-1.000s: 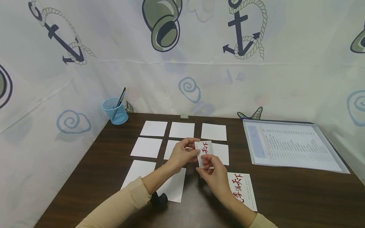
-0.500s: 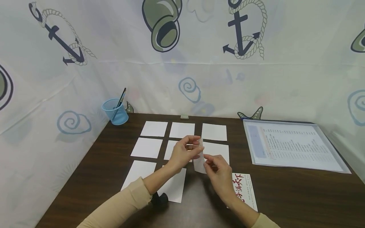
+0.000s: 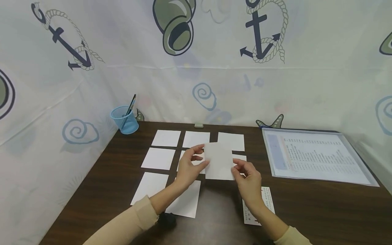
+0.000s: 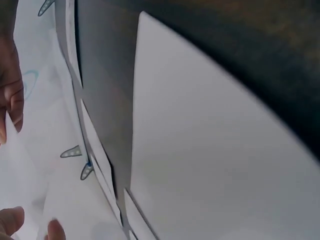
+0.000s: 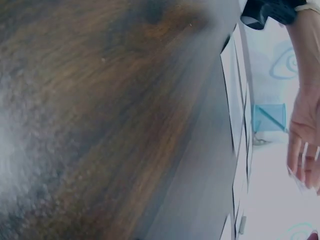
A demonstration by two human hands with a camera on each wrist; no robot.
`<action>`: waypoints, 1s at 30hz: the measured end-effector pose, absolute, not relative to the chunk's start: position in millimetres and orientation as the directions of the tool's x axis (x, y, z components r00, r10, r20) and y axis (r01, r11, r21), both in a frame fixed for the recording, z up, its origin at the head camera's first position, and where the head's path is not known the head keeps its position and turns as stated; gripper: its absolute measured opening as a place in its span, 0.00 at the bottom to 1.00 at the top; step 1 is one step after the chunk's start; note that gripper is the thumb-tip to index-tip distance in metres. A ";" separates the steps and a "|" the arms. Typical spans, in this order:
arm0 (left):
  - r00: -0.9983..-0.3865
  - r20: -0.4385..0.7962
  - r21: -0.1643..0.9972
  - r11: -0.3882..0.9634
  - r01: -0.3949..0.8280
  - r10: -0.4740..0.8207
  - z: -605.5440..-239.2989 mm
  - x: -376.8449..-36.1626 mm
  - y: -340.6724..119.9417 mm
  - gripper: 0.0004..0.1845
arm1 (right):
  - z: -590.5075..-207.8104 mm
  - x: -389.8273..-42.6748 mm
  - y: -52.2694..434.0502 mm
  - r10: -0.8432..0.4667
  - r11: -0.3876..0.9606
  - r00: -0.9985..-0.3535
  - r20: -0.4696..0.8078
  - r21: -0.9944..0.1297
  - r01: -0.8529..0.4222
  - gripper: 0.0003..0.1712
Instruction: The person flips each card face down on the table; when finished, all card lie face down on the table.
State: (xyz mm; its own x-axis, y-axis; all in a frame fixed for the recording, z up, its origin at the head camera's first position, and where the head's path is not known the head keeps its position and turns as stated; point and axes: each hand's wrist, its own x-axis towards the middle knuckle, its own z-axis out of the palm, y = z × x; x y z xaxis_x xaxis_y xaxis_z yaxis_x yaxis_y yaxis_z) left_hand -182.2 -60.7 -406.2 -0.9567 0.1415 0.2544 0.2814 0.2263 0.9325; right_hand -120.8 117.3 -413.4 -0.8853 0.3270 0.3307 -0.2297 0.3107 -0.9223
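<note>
A white card (image 3: 218,161) is held up over the table in the head view, blank face towards me. My left hand (image 3: 190,168) pinches its left edge between thumb and fingers. On the opposite edge, the thumb and fingers of my right hand (image 3: 248,182) pinch it near the lower corner. The left wrist view shows the held card (image 4: 22,185) between both hands. Below my right forearm lies a printed card (image 3: 267,200), partly hidden by the arm. Several blank white cards (image 3: 158,158) lie in rows on the table, some covered by my hands and the held card.
A blue pen cup (image 3: 125,120) with pens stands at the table's back left corner. A clear sleeve with a printed sheet (image 3: 318,154) lies at the right. A small pale block (image 3: 198,125) sits at the back edge, before a patterned curtain (image 3: 137,41).
The held card has turned from its red-printed face, through edge-on, to its blank face. My right hand has shifted right, and my left hand slightly left.
</note>
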 end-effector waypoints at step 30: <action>-0.877 0.034 0.858 0.436 0.271 0.480 -429.1 -141.8 -77.5 0.28 | -424.5 -101.1 149.6 -0.020 0.551 -0.994 -0.107 -0.831 0.078 0.10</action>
